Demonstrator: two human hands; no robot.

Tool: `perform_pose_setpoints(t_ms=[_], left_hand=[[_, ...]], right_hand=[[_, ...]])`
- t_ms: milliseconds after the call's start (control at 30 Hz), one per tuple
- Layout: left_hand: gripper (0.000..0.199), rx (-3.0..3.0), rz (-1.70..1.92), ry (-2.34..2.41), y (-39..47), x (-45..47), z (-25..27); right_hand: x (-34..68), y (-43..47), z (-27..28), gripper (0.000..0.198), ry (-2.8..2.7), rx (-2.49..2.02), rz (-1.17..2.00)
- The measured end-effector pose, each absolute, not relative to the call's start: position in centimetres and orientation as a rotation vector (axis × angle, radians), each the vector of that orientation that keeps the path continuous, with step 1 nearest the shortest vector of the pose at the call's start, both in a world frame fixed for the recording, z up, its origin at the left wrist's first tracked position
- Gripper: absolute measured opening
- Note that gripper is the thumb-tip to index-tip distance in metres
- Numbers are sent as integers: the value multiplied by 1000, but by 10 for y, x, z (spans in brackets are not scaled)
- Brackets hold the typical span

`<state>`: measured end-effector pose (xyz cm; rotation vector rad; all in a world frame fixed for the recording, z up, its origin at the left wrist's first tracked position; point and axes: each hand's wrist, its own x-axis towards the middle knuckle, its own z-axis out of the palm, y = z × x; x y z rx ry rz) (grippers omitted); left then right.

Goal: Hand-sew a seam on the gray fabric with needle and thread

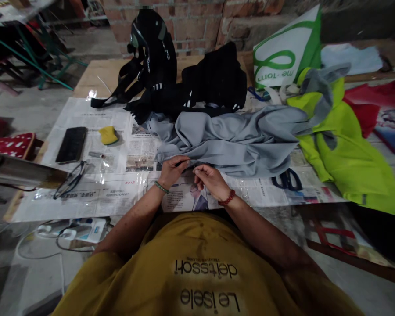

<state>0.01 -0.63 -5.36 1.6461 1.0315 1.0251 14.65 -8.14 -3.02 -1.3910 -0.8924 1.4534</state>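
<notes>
At the front edge of the grey cloth (pixel 228 136), my left hand (pixel 171 172) pinches thumb and forefinger together. What lies between them is too small to make out. Just to its right, my right hand (pixel 212 180) is also closed in a pinch, with a thin, thread-like line faintly visible at its fingertips. A small gap separates the two hands. Both are over the newspaper (pixel 112 175) that covers the table. The cloth lies crumpled just beyond my fingers. Dark-handled scissors (pixel 287 180) rest to the right of my right hand.
To the left are a phone (pixel 71 145), a yellow sponge (pixel 108 135), a small grey marker-like stick (pixel 96 155) and a metal cylinder (pixel 26 170). A black backpack (pixel 151 48), black cloth (pixel 217 79) and a white-green bag (pixel 283 52) stand behind; a lime garment (pixel 352 145) lies right.
</notes>
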Motion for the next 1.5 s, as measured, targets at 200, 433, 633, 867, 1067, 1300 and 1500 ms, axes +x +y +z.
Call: perform_pose_setpoints(t_ms=[200,433,633,867,1067,1300,1500], left_hand=[[13,1625,1029,1027,-6,0,-54],[15,1646,1026,981,-5,1,-57],[14,1732,997,943,-5,-1,-56],[13,1858,977,934,-9,0,-54],[17,1888,1022,924,-9,0,-58],[15,1928,1066,878,-8,-1,-57],[16,1913,1067,883,-9,-1,-57]], right_hand=[[146,-79,-30,16,-876,-1398,1454],[142,-73,-33,18,-884,-1403,1421],[138,-69,-37,18,-873,-1401,1376],[140,-66,-38,9,-929,-1460,1292],[139,-66,-37,13,-966,-1454,1217],[141,-64,-39,12,-1052,-1539,1012],[168,-87,-14,15,-1295,-1611,843]])
